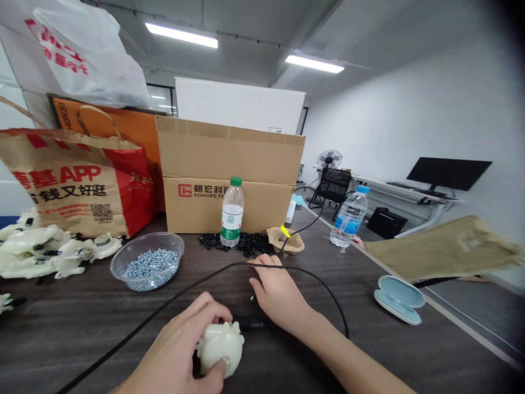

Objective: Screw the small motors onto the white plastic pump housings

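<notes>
My left hand (186,342) is closed around a rounded cream plastic part (221,347) with small lugs on its rim, low over the table. Just beyond it lies a dark cylindrical thing (251,324), partly hidden by the plastic part. My right hand (276,287) reaches forward palm down, thumb apart from the fingers, with nothing visible in it. Its fingertips are close to a heap of small black parts (250,243) and a black cable (217,269) that crosses the table. A tiny metal piece (252,298) shows below the right thumb.
A clear bowl of screws (147,265) stands left, beside several cream plastic assemblies (45,249). Behind are a green-capped bottle (232,213), cardboard box (229,158) and paper bag (77,186). To the right are a cardboard tray (293,243), blue-capped bottle (349,216) and open blue case (398,301).
</notes>
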A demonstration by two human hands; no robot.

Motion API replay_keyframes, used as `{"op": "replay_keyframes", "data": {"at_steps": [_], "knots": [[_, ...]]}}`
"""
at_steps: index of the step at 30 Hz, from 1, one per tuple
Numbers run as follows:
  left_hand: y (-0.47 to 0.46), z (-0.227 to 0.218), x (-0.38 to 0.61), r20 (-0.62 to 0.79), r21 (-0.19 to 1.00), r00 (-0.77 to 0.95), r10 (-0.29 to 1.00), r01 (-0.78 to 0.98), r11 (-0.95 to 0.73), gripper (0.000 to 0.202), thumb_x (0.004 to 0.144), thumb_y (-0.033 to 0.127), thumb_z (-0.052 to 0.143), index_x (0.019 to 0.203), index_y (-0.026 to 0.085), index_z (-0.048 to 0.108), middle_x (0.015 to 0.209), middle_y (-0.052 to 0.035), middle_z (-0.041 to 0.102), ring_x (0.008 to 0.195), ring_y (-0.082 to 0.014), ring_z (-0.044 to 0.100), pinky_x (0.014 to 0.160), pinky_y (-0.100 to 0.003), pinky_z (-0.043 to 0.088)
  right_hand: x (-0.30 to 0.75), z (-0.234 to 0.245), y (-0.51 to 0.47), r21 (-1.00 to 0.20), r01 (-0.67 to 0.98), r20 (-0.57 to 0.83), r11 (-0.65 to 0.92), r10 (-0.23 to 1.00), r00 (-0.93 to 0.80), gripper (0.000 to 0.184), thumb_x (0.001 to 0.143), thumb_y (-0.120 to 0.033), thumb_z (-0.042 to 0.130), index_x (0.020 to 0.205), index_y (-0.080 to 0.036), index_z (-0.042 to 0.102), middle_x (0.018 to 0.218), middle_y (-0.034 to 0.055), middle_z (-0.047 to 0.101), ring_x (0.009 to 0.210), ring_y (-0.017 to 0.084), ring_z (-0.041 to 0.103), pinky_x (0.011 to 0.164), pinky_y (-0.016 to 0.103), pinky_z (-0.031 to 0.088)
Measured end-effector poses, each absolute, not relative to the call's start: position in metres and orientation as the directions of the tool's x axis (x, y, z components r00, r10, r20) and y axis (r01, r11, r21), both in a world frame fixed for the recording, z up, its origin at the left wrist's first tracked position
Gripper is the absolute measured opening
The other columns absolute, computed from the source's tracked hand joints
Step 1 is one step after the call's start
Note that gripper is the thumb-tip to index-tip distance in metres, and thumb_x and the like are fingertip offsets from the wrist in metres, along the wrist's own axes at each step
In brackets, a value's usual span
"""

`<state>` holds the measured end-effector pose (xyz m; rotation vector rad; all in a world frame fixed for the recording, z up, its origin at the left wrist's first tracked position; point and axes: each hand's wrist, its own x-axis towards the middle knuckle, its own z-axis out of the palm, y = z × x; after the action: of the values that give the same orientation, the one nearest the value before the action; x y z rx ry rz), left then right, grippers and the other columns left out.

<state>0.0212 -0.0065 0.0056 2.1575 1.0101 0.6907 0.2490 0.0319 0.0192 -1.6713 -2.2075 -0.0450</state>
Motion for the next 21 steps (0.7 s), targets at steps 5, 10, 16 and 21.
{"op": "replay_keyframes", "data": {"at_steps": [5,10,16,21], "knots": [[-0.01,0.019,0.02,0.078,0.832,0.533,0.842,0.431,-0.35,0.022,0.065,0.02,0.073,0.082,0.022,0.058,0.086,0.0008,0.058,0.08,-0.0222,0.052,0.074,-0.031,0.032,0.246,0.029,0.056,-0.119,0.97,0.268,0.21,0.948,-0.172,0.018,0.1,-0.023,0.064,0.117,-0.016,0.066,0.122,0.0078,0.066,0.109,0.025,0.065,0.094,0.045,0.056],[-0.015,0.018,0.017,-0.013,0.962,0.549,0.836,0.236,-0.14,0.025,0.065,0.027,0.077,0.078,0.022,0.056,0.074,0.003,0.055,0.075,-0.0186,0.045,0.069,-0.028,0.03,0.236,0.033,0.093,-0.042,0.994,0.166,0.099,0.982,-0.091,0.026,0.101,-0.032,0.065,0.122,-0.016,0.065,0.119,0.0083,0.068,0.1,0.023,0.069,0.086,0.043,0.06],[-0.018,0.014,0.017,-0.138,0.945,0.664,0.735,-0.135,0.299,0.076,0.056,0.042,0.091,0.122,0.021,0.06,0.098,-0.0038,0.07,0.083,-0.0188,0.062,0.075,-0.029,0.045,0.227,0.03,0.105,0.057,0.998,0.135,0.042,0.99,-0.049,0.03,0.101,-0.032,0.066,0.125,-0.015,0.063,0.122,0.0097,0.067,0.102,0.024,0.069,0.087,0.044,0.06],[-0.013,0.005,0.016,-0.149,0.85,0.702,0.696,-0.268,0.453,0.058,0.051,0.039,0.099,0.099,0.017,0.074,0.081,-0.0024,0.072,0.071,-0.0148,0.063,0.067,-0.023,0.045,0.221,0.027,0.1,0.08,0.996,0.167,0.024,0.985,-0.037,0.03,0.101,-0.033,0.066,0.125,-0.015,0.063,0.122,0.01,0.067,0.103,0.024,0.069,0.088,0.044,0.059]]}}
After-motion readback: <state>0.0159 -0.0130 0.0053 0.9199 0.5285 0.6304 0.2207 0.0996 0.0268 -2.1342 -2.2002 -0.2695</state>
